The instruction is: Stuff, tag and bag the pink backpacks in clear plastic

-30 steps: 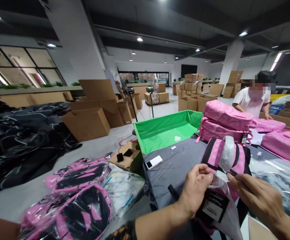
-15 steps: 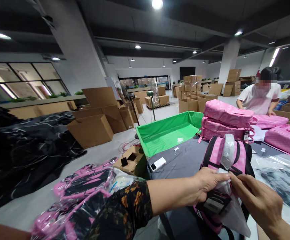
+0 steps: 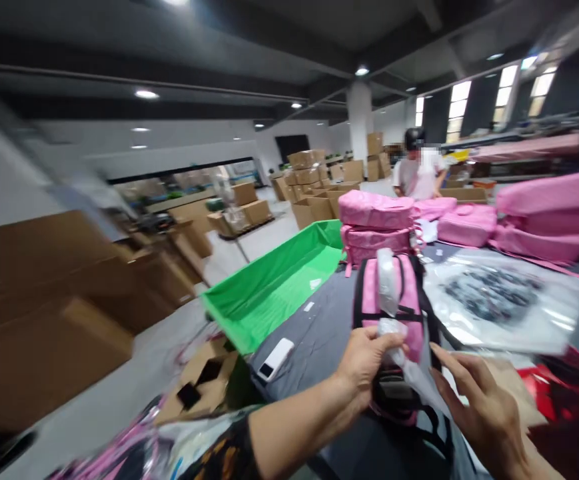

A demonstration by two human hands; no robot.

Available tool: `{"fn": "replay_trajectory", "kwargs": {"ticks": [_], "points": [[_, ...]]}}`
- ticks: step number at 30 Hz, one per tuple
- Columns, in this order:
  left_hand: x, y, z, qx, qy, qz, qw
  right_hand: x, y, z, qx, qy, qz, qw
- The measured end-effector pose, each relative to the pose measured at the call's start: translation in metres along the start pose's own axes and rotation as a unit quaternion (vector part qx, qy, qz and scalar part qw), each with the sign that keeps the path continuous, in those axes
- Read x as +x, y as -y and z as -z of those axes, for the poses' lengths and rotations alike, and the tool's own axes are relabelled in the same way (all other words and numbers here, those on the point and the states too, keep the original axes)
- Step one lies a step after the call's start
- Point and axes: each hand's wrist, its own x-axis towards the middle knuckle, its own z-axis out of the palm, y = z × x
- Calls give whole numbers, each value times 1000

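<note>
Head view:
1. Left hand [image 3: 366,363]: fingers [image 3: 384,340] clamped on plastic bag [image 3: 408,373].
2. Right hand [image 3: 479,417]: fingers [image 3: 449,363] spread apart, not gripping, at bag's 4 o'clock.
3. Pink backpack [image 3: 389,300]: on grey sheet [image 3: 314,340], at hands' 12 o'clock; judged light, soft; hold by black strap [image 3: 432,327].

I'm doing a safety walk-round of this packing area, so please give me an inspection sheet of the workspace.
surface: grey cloth over the work table, with a white phone lying on it.
job's things: pink and black backpack on the cloth; clear plastic bag bunched at its lower end.
clutter: stacked pink backpacks; plastic-wrapped bag; small open carton.
hands: left hand closed on the plastic; right hand open beside it, contact unclear.
cables: blurred reddish wire on the floor near the carton.
surroundings: green-lined bin; stacked cardboard cartons; co-worker at the far boxes.
</note>
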Motion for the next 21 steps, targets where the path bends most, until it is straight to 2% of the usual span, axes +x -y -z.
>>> {"fn": "replay_trajectory", "kwargs": {"ticks": [2,3,5,7,9,11,13,14,16,21], "points": [[-7,0,5,44,-7,3,999,-51,-1,19,44,16,-138,989],[-9,-1,8,66,-10,4,998,-79,-2,31,56,21,-227,972],[-8,-6,11,107,-8,29,994,-138,-3,63,25,7,-411,911],[-2,-12,10,125,-31,73,989,-195,2,107,-67,-27,-550,832],[4,-18,5,128,-77,103,983,-241,15,160,-177,-67,-627,756],[4,-22,0,122,-118,117,979,-274,32,210,-274,-99,-675,678],[3,-23,-2,116,-137,118,977,-296,42,245,-313,-112,-710,621],[2,-23,-1,116,-138,115,977,-305,44,255,-309,-112,-726,604],[3,-21,2,124,-125,110,978,-318,39,262,-271,-103,-756,586],[5,-19,7,140,-96,105,980,-336,15,243,-220,-99,-799,551]]}}
